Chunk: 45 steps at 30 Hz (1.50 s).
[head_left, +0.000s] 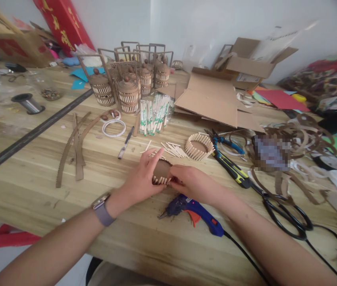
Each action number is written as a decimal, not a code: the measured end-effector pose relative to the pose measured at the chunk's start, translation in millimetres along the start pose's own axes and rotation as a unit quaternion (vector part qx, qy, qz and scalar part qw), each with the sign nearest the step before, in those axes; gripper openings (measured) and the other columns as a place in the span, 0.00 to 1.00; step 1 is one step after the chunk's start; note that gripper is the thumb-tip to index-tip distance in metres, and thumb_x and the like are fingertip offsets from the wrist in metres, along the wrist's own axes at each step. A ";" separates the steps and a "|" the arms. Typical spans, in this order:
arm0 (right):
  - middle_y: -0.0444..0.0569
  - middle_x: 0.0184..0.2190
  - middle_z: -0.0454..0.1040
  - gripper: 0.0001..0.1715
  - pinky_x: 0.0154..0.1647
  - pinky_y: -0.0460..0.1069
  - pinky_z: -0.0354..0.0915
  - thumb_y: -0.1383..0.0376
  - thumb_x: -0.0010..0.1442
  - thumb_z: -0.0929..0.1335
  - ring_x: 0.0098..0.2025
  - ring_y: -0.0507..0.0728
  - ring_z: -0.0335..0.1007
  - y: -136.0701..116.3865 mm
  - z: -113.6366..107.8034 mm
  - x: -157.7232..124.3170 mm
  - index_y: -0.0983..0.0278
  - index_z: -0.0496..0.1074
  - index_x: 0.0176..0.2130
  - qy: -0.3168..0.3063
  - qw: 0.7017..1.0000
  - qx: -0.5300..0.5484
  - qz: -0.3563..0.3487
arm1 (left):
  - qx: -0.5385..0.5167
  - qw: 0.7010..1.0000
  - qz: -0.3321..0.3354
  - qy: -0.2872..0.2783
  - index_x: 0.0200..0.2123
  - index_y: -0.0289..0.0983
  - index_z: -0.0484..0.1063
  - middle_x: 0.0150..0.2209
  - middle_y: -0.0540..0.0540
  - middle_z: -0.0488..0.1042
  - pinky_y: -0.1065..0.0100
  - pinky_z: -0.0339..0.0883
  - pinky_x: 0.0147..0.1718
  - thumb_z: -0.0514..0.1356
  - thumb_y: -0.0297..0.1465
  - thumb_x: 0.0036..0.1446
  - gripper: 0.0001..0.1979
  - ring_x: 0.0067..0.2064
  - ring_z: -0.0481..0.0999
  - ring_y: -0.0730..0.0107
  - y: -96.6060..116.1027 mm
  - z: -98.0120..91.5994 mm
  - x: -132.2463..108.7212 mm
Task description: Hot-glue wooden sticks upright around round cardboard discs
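A small round brown cardboard base (pixel 161 171) with short pale sticks along its near edge lies between my hands. My left hand (pixel 142 174) is wrapped round its left side, holding it. At its right edge, the fingers of my right hand (pixel 187 180) are pinched together; what they hold is too small to make out. A similar ring of upright sticks (pixel 199 146) stands behind my right hand, beside a pile of loose sticks (pixel 174 149). Nearer the table's front edge lies a blue glue gun (pixel 198 210), its nozzle pointing left.
Lidded stick baskets (pixel 128 95) with tall handles stand at the back, near packaged sticks (pixel 153 115). A cutter (pixel 230 167), pliers (pixel 230 145) and black scissors (pixel 287 218) lie right. Left are brown strips (pixel 77 153), a pen-like knife (pixel 126 143) and a long dark strip (pixel 37 131).
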State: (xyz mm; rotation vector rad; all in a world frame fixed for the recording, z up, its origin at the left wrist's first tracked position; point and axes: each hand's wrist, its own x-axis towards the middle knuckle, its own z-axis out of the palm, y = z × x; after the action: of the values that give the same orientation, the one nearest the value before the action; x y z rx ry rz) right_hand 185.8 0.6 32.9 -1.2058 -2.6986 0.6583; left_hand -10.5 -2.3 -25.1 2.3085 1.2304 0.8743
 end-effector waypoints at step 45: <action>0.42 0.25 0.69 0.06 0.25 0.46 0.51 0.68 0.51 0.68 0.26 0.53 0.62 2.6 -1.9 -81.7 0.61 0.64 0.31 -0.095 0.974 0.061 0.199 | 0.056 0.997 -0.036 0.041 0.68 0.45 0.39 0.65 0.34 0.47 0.38 0.54 0.62 0.72 0.29 0.43 0.57 0.68 0.50 0.37 9.9 1.7 -2.9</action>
State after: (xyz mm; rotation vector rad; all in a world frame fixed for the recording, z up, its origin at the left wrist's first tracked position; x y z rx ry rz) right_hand 243.4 -57.1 39.4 -1.7493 -2.5263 1.0199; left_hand -4.6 -10.2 -21.5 2.3192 1.4206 0.9040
